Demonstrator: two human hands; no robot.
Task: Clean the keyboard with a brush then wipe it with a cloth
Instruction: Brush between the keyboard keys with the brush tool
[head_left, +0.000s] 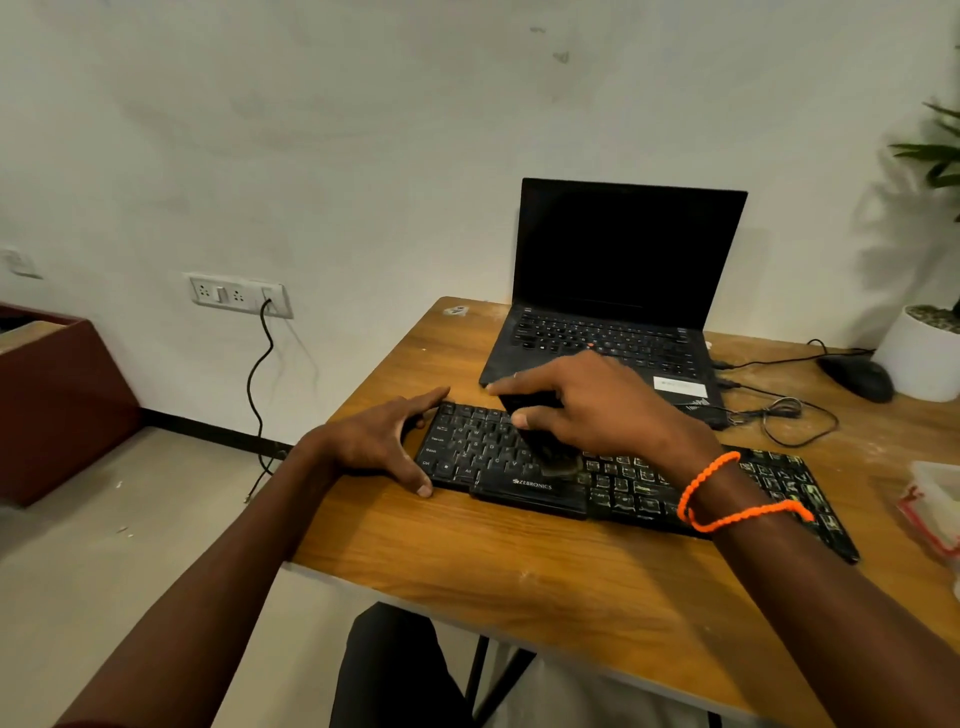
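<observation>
A black keyboard (488, 457) lies across the wooden table (519, 561), dusty on its right half. My right hand (597, 405) grips a black brush (545, 436) by its handle. The brush's bristles touch the keys near the middle of the keyboard. My left hand (384, 441) rests at the keyboard's left end, with the thumb on the near edge and the fingers spread round the far corner. An orange cord is tied round my right wrist. No cloth shows in view.
An open black laptop (613, 312) stands just behind the keyboard. A black mouse (857, 376) and cables lie at the back right beside a white plant pot (924, 358). A plastic container (935, 504) sits at the right edge. A wall socket (239, 296) with a hanging cable is on the left.
</observation>
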